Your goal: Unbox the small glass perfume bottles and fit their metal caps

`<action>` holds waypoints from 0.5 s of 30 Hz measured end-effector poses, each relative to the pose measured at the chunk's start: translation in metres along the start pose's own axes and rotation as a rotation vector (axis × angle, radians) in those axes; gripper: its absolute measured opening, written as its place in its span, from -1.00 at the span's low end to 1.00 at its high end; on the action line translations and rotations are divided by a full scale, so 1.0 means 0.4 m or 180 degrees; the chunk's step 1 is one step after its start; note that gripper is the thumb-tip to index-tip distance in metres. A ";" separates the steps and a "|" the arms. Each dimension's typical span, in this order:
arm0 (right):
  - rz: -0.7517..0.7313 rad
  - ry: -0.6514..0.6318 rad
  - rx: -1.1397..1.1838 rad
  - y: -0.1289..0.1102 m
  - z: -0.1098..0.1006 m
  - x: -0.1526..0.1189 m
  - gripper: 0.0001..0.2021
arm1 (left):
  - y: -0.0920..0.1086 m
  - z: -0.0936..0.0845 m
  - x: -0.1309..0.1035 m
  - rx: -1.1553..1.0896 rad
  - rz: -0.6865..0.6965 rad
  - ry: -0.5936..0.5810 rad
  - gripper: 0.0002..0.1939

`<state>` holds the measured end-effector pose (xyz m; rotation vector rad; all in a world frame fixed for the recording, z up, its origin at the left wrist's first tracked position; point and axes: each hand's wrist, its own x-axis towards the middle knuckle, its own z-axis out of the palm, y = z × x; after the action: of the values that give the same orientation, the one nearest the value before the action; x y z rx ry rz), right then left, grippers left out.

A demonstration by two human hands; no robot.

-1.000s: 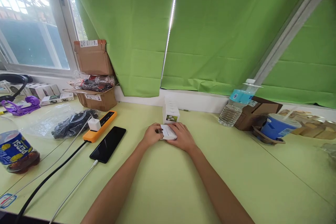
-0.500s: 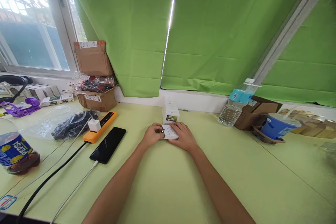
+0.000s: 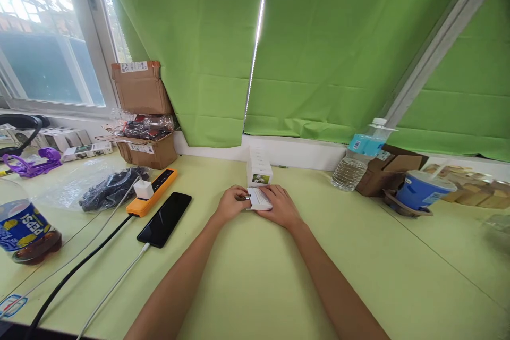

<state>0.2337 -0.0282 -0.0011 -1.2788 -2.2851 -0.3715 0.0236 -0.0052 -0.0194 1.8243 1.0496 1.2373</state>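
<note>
While the right hand [image 3: 281,208] holds the small carton [image 3: 260,200] in front of the white boxes [image 3: 260,169], the left hand [image 3: 230,205], fingers pinching a dark item [image 3: 244,198], needs gentle pressure.

1. Green curtains [image 3: 191,53] cover most of the window side; a bright strip of light [image 3: 261,16] shows between two panels.
2. Over on the left, a framed window [image 3: 48,37] lets in daylight; bars show outside.
3. Below runs a low white wall [image 3: 306,154]; the pale yellow-green desk [image 3: 247,287] meets it.
</note>
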 end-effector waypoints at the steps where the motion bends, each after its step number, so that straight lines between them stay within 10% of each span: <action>1: 0.0002 -0.0006 -0.0004 0.001 0.000 0.000 -0.41 | 0.000 0.000 0.000 0.0002 -0.0005 0.0002 -0.93; 15: 0.0032 0.0027 0.0003 0.007 0.005 -0.001 -0.41 | -0.003 0.001 0.000 -0.0057 -0.0011 -0.0005 -0.91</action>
<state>0.2357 -0.0263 -0.0029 -1.2855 -2.2708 -0.3716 0.0238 -0.0047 -0.0204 1.8088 1.0373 1.2392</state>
